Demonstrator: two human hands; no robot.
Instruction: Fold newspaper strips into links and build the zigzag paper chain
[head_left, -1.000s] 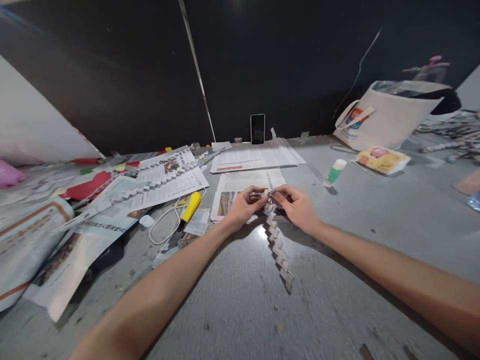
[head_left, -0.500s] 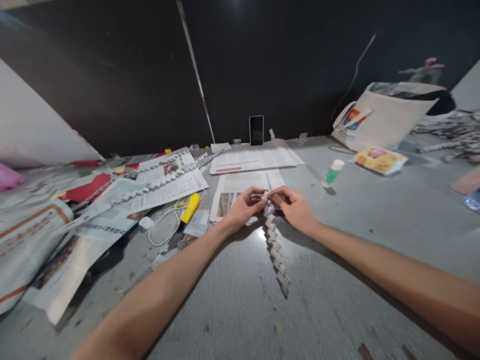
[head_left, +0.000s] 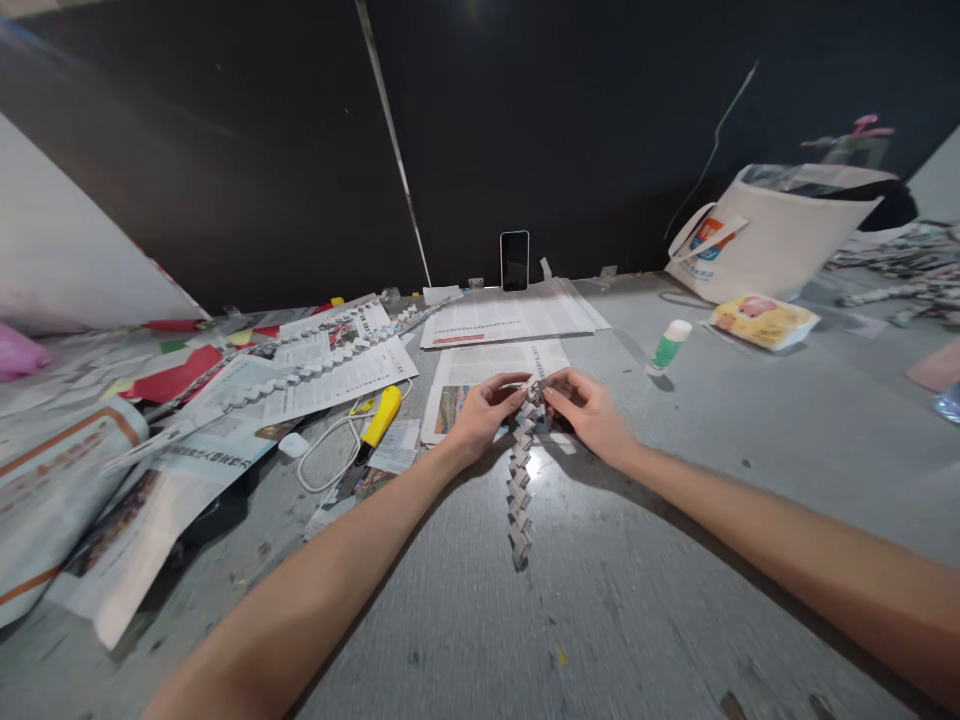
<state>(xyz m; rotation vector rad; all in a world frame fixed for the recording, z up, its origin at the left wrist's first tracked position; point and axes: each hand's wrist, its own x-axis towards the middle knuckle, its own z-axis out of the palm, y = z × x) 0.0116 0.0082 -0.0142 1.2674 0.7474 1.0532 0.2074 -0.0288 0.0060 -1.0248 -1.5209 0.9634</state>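
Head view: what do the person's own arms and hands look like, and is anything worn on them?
Both forearms are bare as far as the frame edge: no sleeves, watch, bracelets or gloves. The left hand and right hand show no rings, and the fingers are slender.

Both hands (head_left: 536, 410) pinch a folded paper chain (head_left: 519, 490) over the table (head_left: 675, 560).

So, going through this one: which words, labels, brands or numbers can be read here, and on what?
Nothing can be read.
Newspaper sheets: printed columns and a red headline bar, too small.
White tote bag: red and blue logo, blurred.
Yellow packet: print blurred.
Glue stick: no legible label.
Folded paper chain in both hands: newsprint, unreadable.
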